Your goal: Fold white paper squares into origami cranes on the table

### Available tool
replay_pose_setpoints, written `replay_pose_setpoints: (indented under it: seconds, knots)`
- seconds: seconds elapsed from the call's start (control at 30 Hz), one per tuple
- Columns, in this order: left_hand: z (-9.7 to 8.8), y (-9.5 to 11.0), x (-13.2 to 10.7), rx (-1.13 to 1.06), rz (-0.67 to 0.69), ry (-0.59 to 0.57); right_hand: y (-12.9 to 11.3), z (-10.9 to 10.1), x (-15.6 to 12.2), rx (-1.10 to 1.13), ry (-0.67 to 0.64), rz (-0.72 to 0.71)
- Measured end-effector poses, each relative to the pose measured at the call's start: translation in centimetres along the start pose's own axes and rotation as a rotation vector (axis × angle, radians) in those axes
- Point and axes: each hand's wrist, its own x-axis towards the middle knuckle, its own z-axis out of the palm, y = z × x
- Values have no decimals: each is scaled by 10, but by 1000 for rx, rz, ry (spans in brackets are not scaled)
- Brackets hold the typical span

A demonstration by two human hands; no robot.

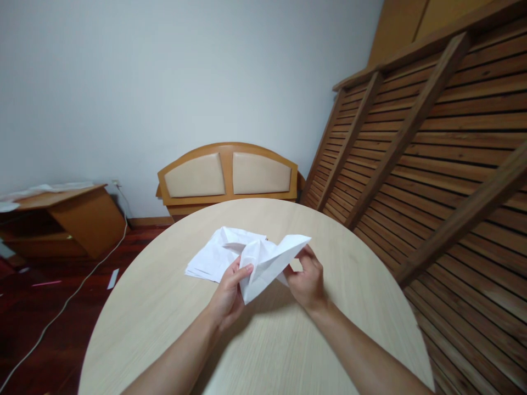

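Note:
A creased, partly folded white sheet of paper [267, 263] is held up just above the round pale wooden table [263, 340]. My left hand [228, 293] pinches its left side, thumb on top of the paper. My right hand [307, 277] is closed on the sheet's right part, below its pointed corner. Behind the held sheet, a small pile of white papers [214, 255] lies flat on the table, left of centre.
A wooden headboard with two beige pads [228, 175] leans against the white wall beyond the table. A slatted wooden bed frame [432, 153] stands tilted at the right. A low wooden cabinet [66, 219] and a white cable [69, 299] are on the dark floor at left.

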Motion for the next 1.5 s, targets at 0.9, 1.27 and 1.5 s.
replay_pose_setpoints:
  seconds: [0.9,1.27,1.5]
  knots:
    - [0,-6,1,-7,-58,10,2,3,-6,93,-312,152]
    - [11,-13,-15,665,750,168,-15,1,3,49,-253,-54]
    - [7,-19,-13,477,552,263,-29,7,-5,151,-303,-109]
